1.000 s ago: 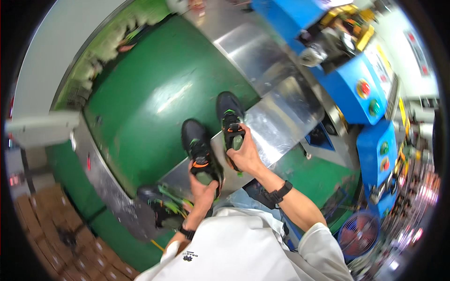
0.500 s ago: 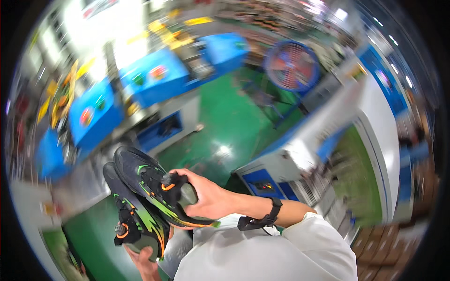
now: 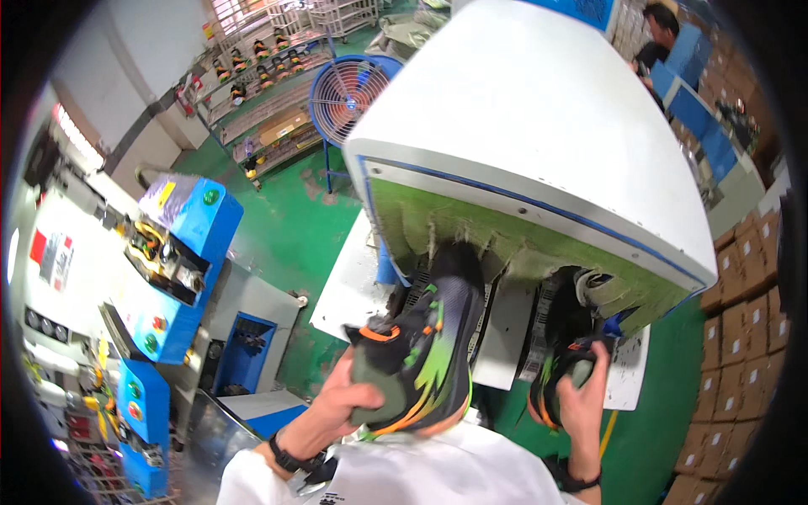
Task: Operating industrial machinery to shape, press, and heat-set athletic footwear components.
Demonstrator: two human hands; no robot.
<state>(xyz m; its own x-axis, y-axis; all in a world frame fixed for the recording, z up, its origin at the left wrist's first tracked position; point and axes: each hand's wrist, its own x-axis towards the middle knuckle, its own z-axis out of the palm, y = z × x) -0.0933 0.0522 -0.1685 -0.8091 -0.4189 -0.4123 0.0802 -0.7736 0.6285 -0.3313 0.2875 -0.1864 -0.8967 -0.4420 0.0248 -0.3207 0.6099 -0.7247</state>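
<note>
Parted since the earlier frame, left shoe point(image 3: 439, 345) and right shoe point(image 3: 560, 347) point toe-first at the green curtain point(image 3: 526, 259) along the white machine point(image 3: 539, 101)'s front edge, left hand point(image 3: 337, 400) and right hand point(image 3: 583, 408) each clasping a heel, apparently keeping toes unobstructed.

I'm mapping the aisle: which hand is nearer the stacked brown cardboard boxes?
Right. The right hand, holding one black-green shoe, is left of the boxes; the left hand, holding the other shoe, is farther left.
</note>
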